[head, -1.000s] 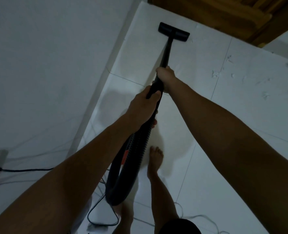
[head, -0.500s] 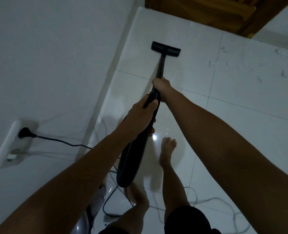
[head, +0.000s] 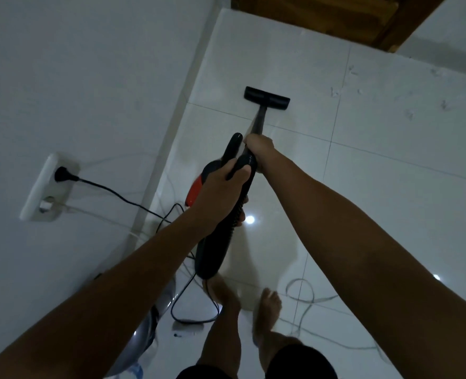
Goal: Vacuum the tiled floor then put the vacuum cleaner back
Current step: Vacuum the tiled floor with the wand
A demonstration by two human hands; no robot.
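I see the vacuum cleaner (head: 220,214) in the middle of the frame, long and black with a red patch on its left side. The left hand (head: 218,187) is wrapped around its black handle. The right hand (head: 259,149) is just above it in the frame, curled around the thin black tube (head: 259,123). The two hands are close together, one behind the other along the vacuum.

The tube goes up to the flat black brush head (head: 267,97), which sits on the white tiled floor (head: 390,201) above the middle of the frame. Small bits of dirt (head: 409,113) lie on the tiles at the upper right.

At the left, a black plug (head: 62,175) sits in a white wall socket (head: 44,187). Its black cord (head: 122,199) runs down to the floor and loops near two bare feet (head: 267,310) at the bottom. A brown wooden door (head: 335,17) is at the top.
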